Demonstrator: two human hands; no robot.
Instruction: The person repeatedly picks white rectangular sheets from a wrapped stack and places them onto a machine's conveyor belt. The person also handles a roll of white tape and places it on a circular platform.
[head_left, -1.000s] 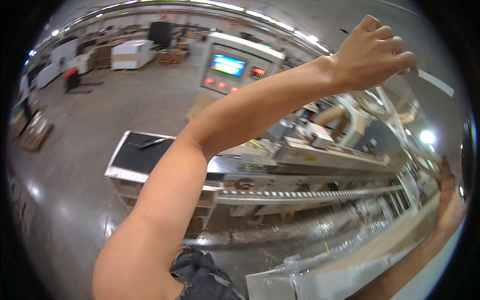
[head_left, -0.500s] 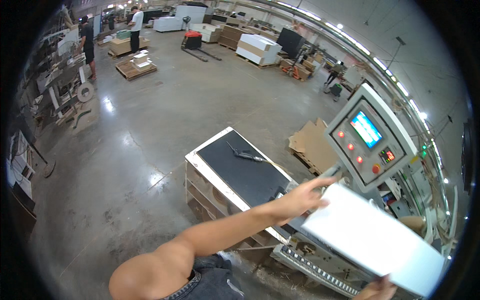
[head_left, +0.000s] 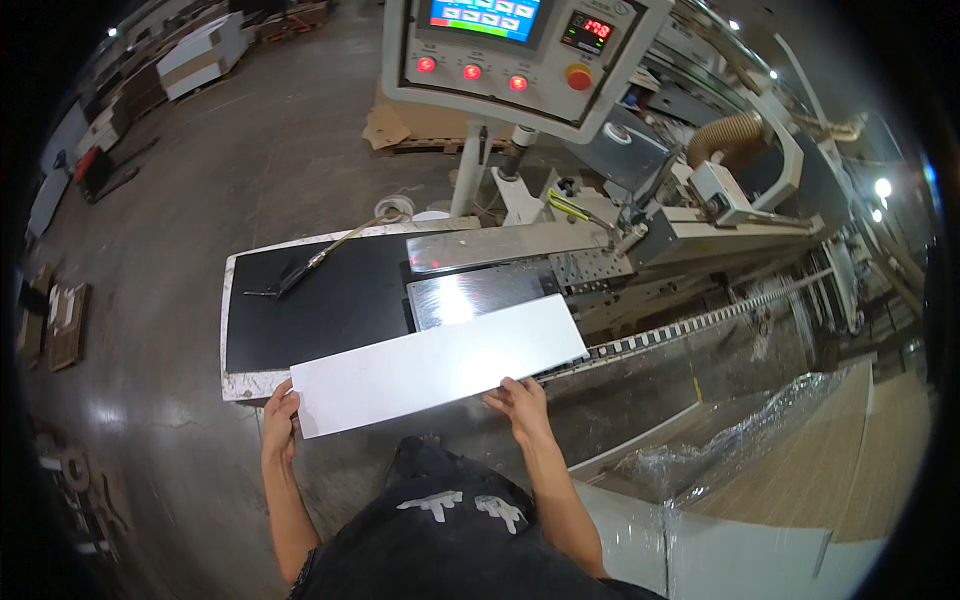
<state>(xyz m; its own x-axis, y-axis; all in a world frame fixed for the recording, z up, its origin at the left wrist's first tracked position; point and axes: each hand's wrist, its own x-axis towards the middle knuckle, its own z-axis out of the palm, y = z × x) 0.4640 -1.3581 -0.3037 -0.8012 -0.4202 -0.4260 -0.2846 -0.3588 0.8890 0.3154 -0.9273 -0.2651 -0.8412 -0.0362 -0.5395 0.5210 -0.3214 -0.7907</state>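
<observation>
A long white board [head_left: 440,368] lies level in front of me, over the near edge of the machine's infeed table. My left hand [head_left: 281,412] grips its left end, fingers curled round the short edge. My right hand [head_left: 519,404] pinches the near long edge, right of the middle. Just beyond the board are a shiny metal plate [head_left: 480,296] and a metal guide rail [head_left: 510,245]. An air blow gun [head_left: 300,272] rests on the black table top [head_left: 290,325] to the left.
The control panel [head_left: 530,60] with screen and red buttons stands above the machine. A yellow-green utility knife [head_left: 568,206] lies beside the rail. A toothed feed track [head_left: 690,326] runs off to the right. Plastic-wrapped boards [head_left: 760,450] are stacked at the right, near me.
My view has swung right towards the machine. The white board has come round in front of me, and my left hand, earlier reaching by its far end, now grips its left end.
</observation>
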